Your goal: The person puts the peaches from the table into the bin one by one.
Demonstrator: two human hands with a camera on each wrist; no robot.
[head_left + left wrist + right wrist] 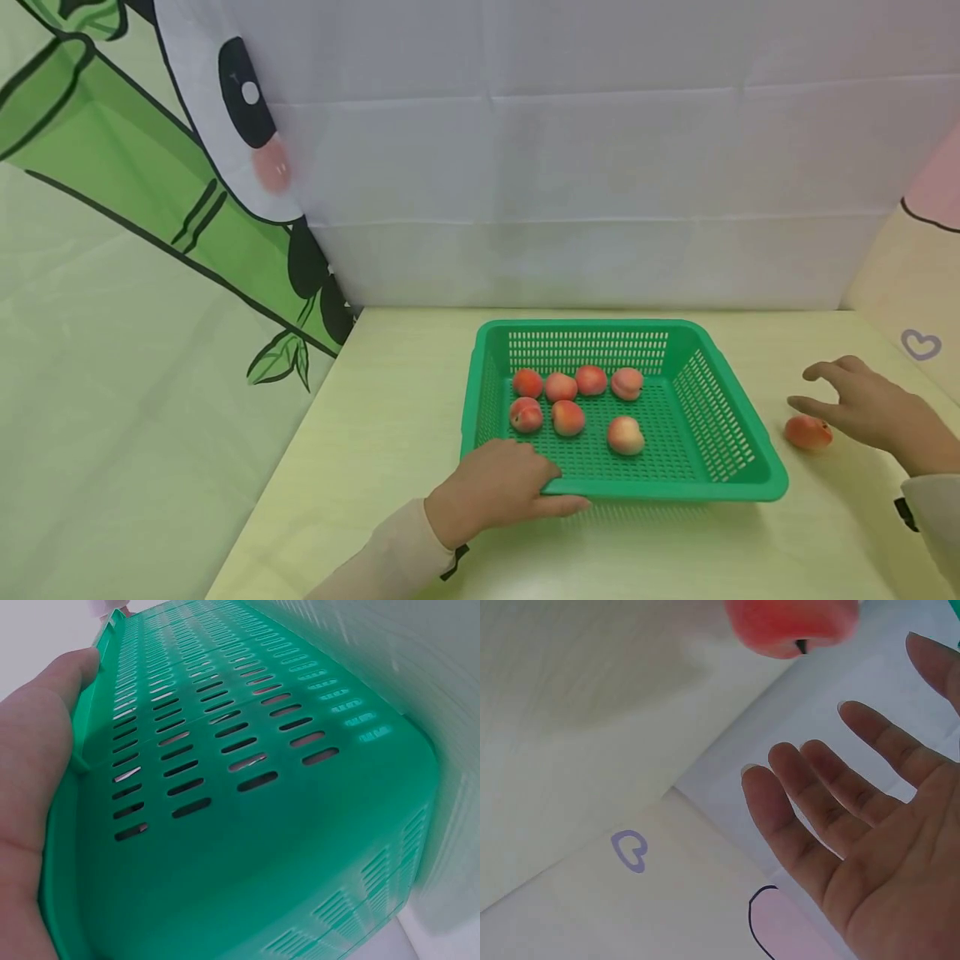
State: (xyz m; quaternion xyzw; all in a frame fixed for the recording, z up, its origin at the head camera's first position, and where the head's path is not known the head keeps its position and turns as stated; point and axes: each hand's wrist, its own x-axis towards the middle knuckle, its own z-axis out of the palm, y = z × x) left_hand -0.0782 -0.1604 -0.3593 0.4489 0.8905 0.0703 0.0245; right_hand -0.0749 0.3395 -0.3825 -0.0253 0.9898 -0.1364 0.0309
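Observation:
A green plastic basket with slotted sides stands on the table and has several red-and-yellow peaches in it. My left hand grips its near rim towards the left corner, fingers over the edge and thumb along the front. Up close in the left wrist view, that hand lies along the rim beside the basket's slotted wall. To the right of the basket, a single peach rests on the table. Just above and beside it, my right hand holds nothing, its fingers spread and slightly bent.
The pale yellow table extends left of the basket and in front of it. A white cloth wall closes off the back. Printed cloth with a green bamboo pattern hangs on the left, and a cream panel borders the right.

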